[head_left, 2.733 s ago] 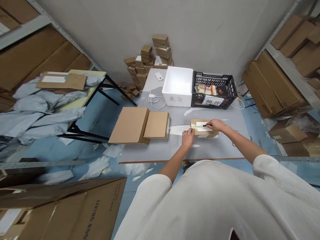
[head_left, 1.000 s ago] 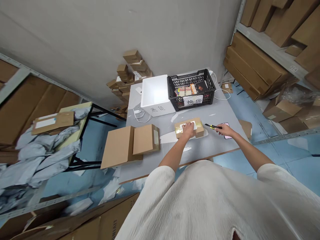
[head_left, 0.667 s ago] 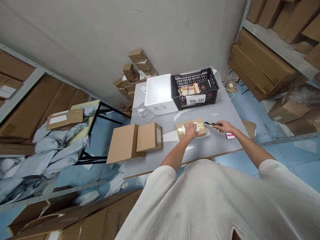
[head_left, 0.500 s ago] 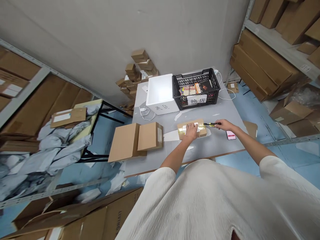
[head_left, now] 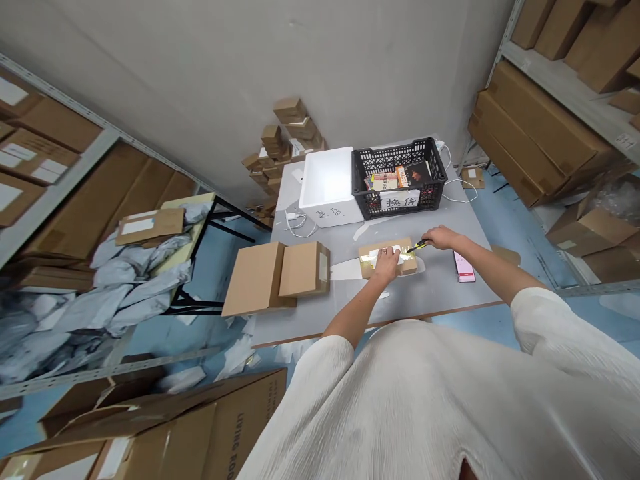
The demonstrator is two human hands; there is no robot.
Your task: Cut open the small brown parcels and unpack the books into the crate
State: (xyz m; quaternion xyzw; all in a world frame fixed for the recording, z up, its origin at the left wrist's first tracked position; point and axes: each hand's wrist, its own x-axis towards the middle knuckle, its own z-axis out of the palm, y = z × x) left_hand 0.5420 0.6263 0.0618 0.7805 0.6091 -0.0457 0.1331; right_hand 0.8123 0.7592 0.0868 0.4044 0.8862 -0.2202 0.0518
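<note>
A small taped cardboard box (head_left: pixel 370 269) lies on the grey table, with shiny tape and a white label on top. My left hand (head_left: pixel 387 262) rests on its top, fingers lying across the label. In my right hand (head_left: pixel 441 237) is a yellow and black utility knife (head_left: pixel 420 245). The knife's tip reaches the taped right end of the box; whether the blade cuts in is too small to tell. Beneath the box lies a white sheet (head_left: pixel 346 270). A phone (head_left: pixel 465 267) with a pink screen is just right of the box.
Behind the box stand a white foam bin (head_left: pixel 334 215) and a black crate (head_left: pixel 360 203) holding books. Two brown cartons (head_left: pixel 253 277) (head_left: pixel 303 270) sit at the table's left. Loaded shelves flank both sides, and grey parcels (head_left: pixel 135 293) pile up at left.
My right hand has moved slightly up and left, tilting the knife so its tip points down at the box. My left hand stays on the box. The view has shifted a little.
</note>
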